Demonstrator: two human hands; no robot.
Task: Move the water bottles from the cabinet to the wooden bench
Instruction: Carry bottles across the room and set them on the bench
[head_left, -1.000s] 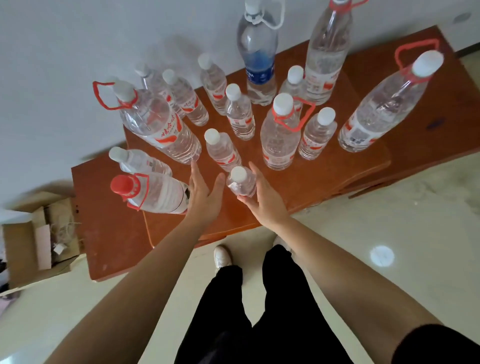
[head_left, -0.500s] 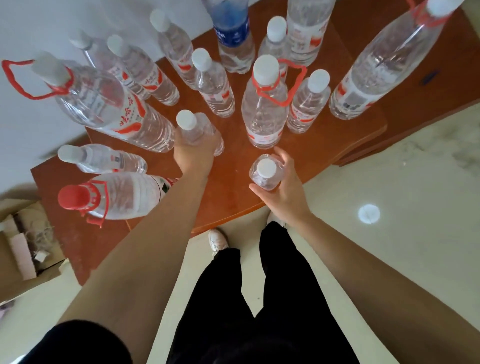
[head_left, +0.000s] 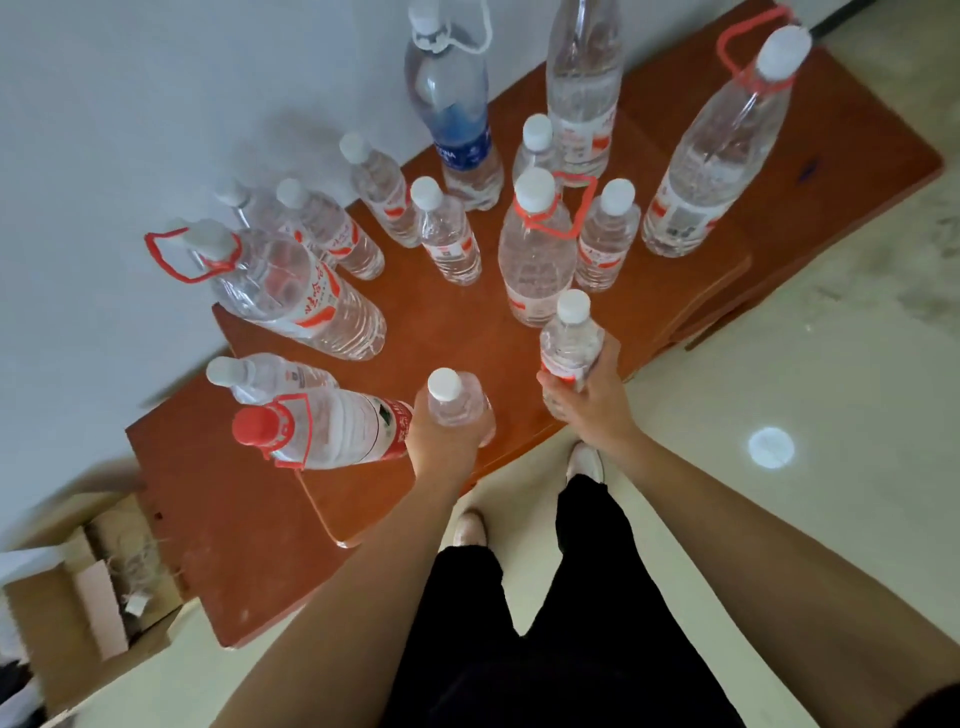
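The left grip is curled round a small white-capped bottle at the near edge of the bench. The right grip holds a second small bottle, its red-and-white label too blurred to read. Other water bottles stand on the bench. The tall bottle bears a blue label with white letters, only partly legible. The red-capped bottle has a green mark on its label.

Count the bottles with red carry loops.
4: right bottle, centre bottle, left bottle, and the red-capped bottle beside the left hand. The tall bottle cropped at the top may hide another.
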